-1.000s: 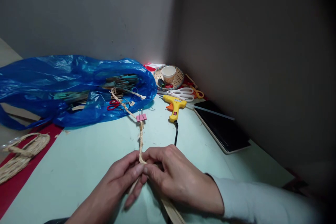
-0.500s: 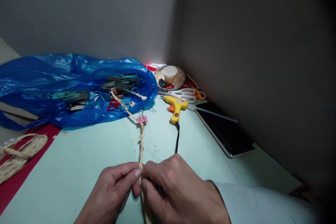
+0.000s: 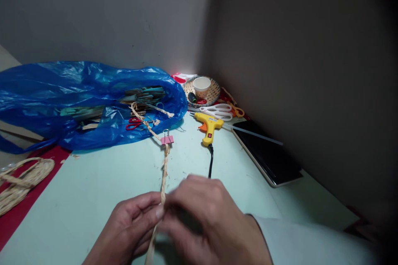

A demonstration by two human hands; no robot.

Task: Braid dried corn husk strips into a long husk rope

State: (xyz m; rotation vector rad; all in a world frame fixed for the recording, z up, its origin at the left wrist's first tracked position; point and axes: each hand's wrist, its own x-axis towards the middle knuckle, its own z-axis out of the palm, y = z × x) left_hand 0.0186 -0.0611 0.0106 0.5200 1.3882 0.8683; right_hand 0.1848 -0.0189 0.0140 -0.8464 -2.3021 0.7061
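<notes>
A pale cord of twisted dry plant fibre (image 3: 165,167) runs toward me over the light green table. At its far part a pink binder clip (image 3: 167,140) grips it. My left hand (image 3: 132,225) pinches the cord between thumb and fingers. Close against that pinch, my right hand (image 3: 207,219) is curled with its fingertips at the cord. Motion smears those fingertips, so whether they hold a strand is unclear. Below the hands a flat, loose strand (image 3: 151,248) hangs toward the lower edge.
Behind the clip lies a blue plastic bag (image 3: 37,87) with dry leaf strips and red-handled scissors (image 3: 133,123). A yellow glue gun (image 3: 209,127), white-handled scissors (image 3: 217,112), a basket (image 3: 214,93) with a cup (image 3: 201,87), and a black tablet (image 3: 264,157) stand right. Coiled braid (image 3: 25,186) lies left.
The cord near my hands has shifted slightly left, and the loose strand below now slants to the left. My right thumb and fingers have moved left across the cord and spread apart somewhat.
</notes>
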